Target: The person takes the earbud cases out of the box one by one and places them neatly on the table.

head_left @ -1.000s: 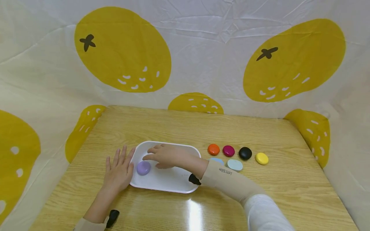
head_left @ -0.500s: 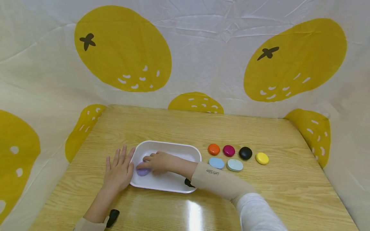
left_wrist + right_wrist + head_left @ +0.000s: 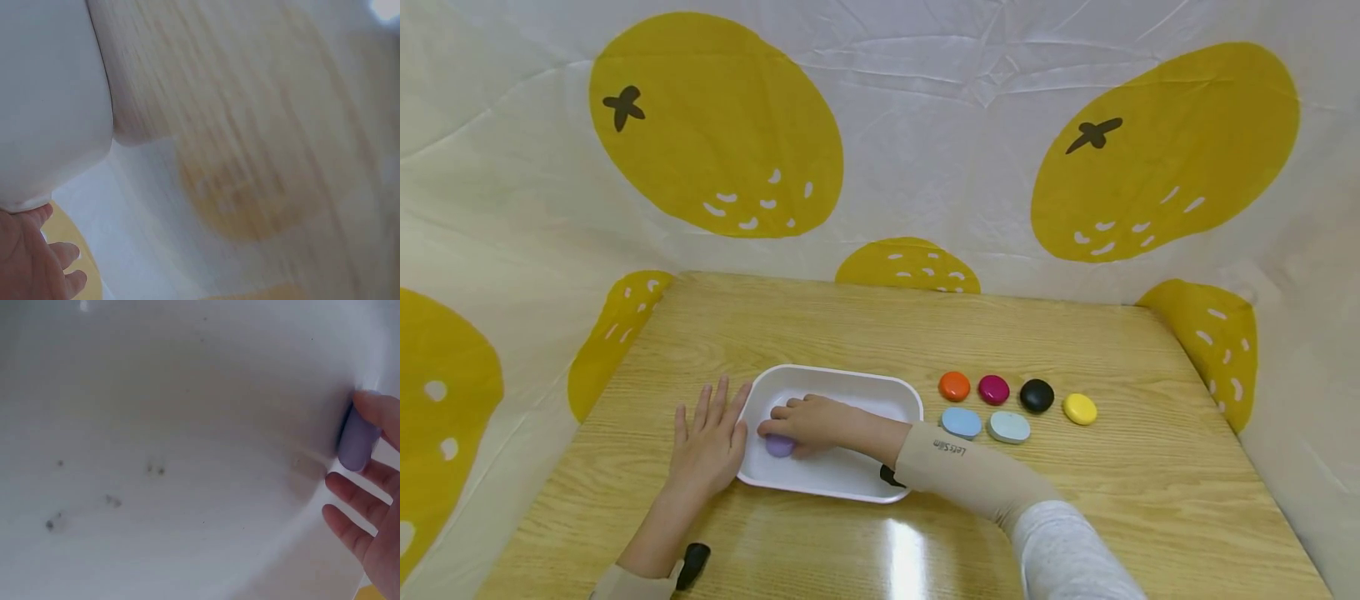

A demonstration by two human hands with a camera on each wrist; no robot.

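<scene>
A white rectangular tray (image 3: 850, 482) with rounded corners sits on the wooden table. Inside its left part, my right hand (image 3: 808, 422) pinches a smooth lilac disc-like piece (image 3: 780, 447) between thumb and index finger. The right wrist view shows the lilac piece (image 3: 359, 439) tilted on edge, the thumb against one side and the other fingers (image 3: 350, 531) spread apart from it. My left hand (image 3: 707, 442) lies with straight, spread fingers against the tray's left edge. Seen from the left wrist, fingertips of the left hand (image 3: 37, 256) touch the tray's outer wall (image 3: 50, 94).
Right of the tray, a back row holds an orange disc (image 3: 955, 386), a magenta disc (image 3: 993, 389), a black disc (image 3: 1037, 396) and a yellow disc (image 3: 1080, 409). In front lie a light blue oval (image 3: 961, 423) and a pale green oval (image 3: 1009, 427). A fruit-print curtain (image 3: 917, 167) surrounds the table.
My right hand has moved left and down onto the lilac piece and taken hold of it. The piece has shifted slightly to the right within the tray. My left hand stays still.
</scene>
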